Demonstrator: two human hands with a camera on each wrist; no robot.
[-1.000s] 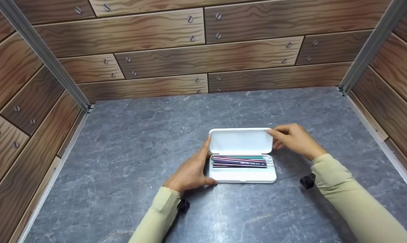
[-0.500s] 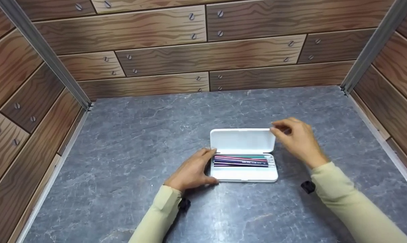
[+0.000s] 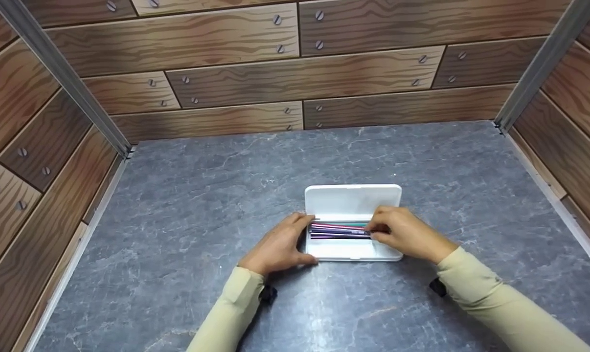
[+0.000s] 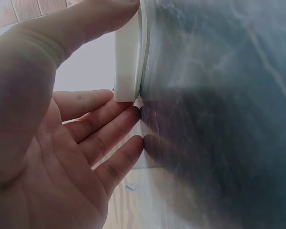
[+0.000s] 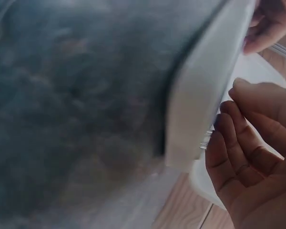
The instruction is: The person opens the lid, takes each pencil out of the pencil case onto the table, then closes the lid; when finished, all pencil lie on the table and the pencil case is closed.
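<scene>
1. White pencil case sits on the grey marbled table, lid tipped up at the back.
2. Bunch of pencils lies lengthwise inside, in the back part of the tray, purple, pink and green showing.
3. Left hand has a loose grip, fingers mostly straight, thumb at the near left corner, fingertips against the left end.
4. Right hand is over the pencils' right ends, fingers curved; can't tell if that grip's actually pinching any.
</scene>
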